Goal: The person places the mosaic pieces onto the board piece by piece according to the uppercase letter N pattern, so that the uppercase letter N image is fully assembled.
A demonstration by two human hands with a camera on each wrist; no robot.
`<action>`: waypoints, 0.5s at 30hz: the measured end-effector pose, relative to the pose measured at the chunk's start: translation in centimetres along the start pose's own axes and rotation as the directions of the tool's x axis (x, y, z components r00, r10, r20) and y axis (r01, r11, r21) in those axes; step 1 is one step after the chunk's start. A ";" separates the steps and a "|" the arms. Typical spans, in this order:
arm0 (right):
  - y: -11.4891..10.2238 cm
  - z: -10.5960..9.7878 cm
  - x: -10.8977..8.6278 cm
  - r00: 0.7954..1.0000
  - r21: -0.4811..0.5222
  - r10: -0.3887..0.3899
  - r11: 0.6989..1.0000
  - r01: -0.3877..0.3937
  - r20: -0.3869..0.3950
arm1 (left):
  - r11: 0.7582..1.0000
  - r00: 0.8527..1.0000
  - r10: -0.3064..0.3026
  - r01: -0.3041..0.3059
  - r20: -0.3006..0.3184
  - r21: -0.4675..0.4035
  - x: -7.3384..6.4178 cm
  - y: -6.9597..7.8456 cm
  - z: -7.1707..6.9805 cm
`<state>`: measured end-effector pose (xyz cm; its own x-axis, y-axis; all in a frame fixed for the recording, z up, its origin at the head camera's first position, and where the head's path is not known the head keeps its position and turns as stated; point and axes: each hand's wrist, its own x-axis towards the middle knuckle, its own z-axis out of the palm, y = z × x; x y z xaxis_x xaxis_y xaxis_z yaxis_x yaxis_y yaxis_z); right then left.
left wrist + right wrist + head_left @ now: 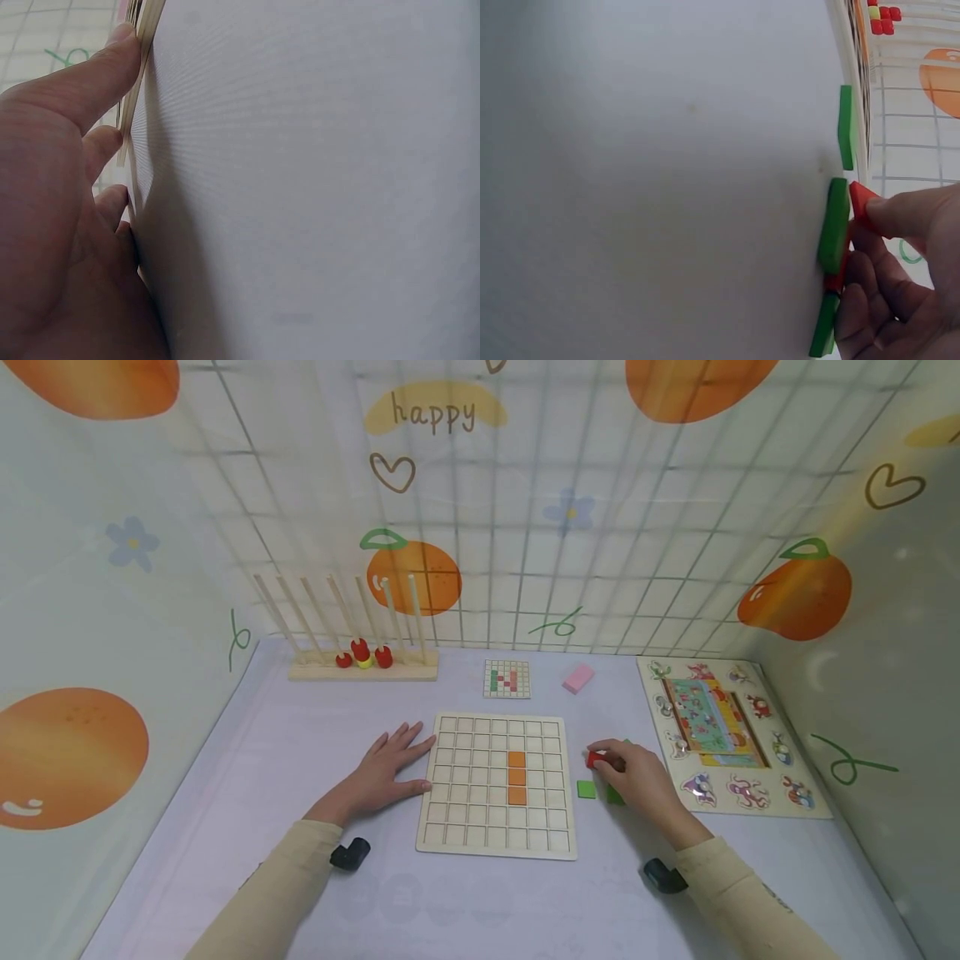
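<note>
A wooden grid board (461,772) lies on the table with a column of orange square tiles (517,778) on its right half. My left hand (384,770) is spread flat, its thumb and a fingertip against the board's left edge. To the right of the board my right hand (637,781) pinches a red tile (595,758) between thumb and fingers. One green tile (587,789) lies between this hand and the board. More green tiles (832,225) and a bit of red lie under the fingers in the right wrist view, partly hidden.
Behind the board are a small pattern card (507,679) and a pink block (578,677). A wooden peg rack (363,672) with red and yellow beads stands at the back left. An animal picture puzzle (667,727) lies at the right. Printed fabric walls enclose the table.
</note>
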<state>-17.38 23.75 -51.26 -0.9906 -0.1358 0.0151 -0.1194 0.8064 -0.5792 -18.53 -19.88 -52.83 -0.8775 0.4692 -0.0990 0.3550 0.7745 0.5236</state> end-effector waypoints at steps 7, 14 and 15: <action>-0.2 0.0 -0.1 0.999 0.028 0.032 0.999 -0.032 0.007 | 1.000 1.000 -0.005 0.005 0.007 0.007 -0.1 0.0 0.1; -0.5 -0.1 -0.3 1.000 0.039 0.023 0.999 -0.022 -0.012 | 1.000 1.000 -0.013 0.013 0.016 0.008 0.0 0.1 0.1; -0.6 -0.1 -0.3 1.000 0.042 0.022 0.999 -0.022 -0.011 | 1.000 1.000 -0.012 0.012 0.016 0.009 0.0 0.1 0.0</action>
<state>-16.97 23.40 -50.88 -0.9937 -0.1114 0.0116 -0.0951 0.7845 -0.6128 -18.47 -19.77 -52.80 -0.8767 0.4662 -0.1187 0.3470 0.7838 0.5150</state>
